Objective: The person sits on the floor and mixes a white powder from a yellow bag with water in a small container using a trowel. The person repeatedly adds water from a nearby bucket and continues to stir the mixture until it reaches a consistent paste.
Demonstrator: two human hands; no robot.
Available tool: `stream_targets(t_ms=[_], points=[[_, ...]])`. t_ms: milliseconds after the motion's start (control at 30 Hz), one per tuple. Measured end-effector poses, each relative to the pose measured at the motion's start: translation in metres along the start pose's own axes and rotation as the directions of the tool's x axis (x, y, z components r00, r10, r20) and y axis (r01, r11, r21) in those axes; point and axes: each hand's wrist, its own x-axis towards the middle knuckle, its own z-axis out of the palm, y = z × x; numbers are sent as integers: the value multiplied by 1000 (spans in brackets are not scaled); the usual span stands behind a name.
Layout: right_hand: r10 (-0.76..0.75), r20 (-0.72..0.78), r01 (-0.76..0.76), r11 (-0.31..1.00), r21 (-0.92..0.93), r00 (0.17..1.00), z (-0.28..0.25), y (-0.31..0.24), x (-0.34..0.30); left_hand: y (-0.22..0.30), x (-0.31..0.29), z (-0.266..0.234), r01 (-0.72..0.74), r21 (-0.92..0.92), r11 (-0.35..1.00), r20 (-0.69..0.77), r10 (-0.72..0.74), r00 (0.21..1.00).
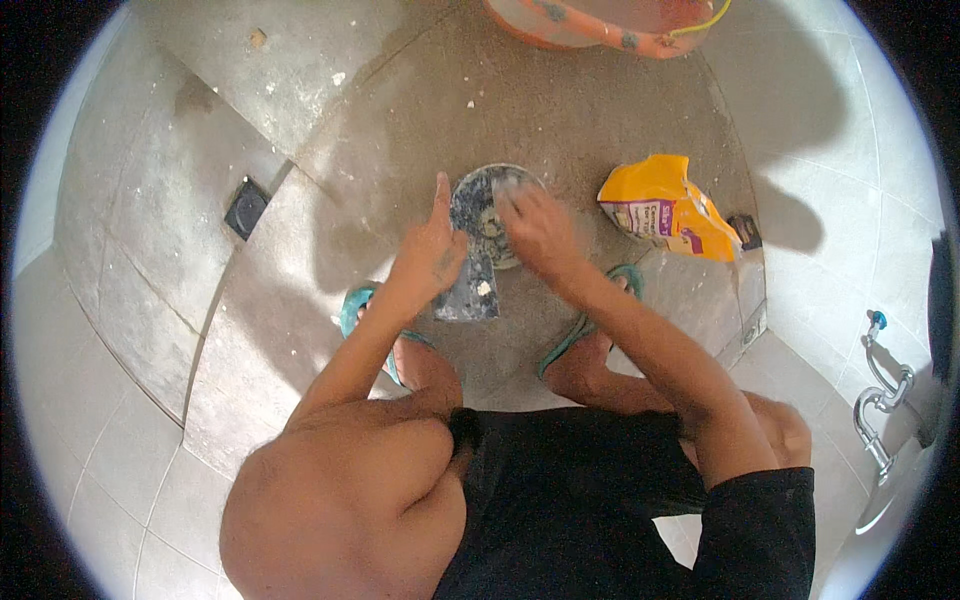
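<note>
A round, shallow container (515,259) with grey, paste-smeared insides stands on the floor between my feet. Across its left side lies a dark flat rectangular plate (463,300), spotted with pale residue and reaching toward me. My left hand (430,252) grips the plate's left edge, thumb over its face and index finger stretched along it; the other fingertips are hidden underneath. Above the container's right half is my right hand (540,228), its fingertips smeared by motion. Whether those fingers hold anything is unclear.
A yellow-orange bag (650,200), partly crumpled, lies to the right, beside a small dark square piece (745,232). At the far side stands an orange basin (600,35). A black square (247,208) sits by a floor step at left. Chrome pipes (880,405) run along the right wall.
</note>
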Motion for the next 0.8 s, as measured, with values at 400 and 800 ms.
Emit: stream_targets(t_ms=[400,800], points=[[104,-122,-95,992,79,987,3,-14,10,-6,-7,31,216,-272,938,29,-216,976],[110,-203,-130,988,-85,973,12,-5,19,6,17,2,195,-7,981,56,-194,979]])
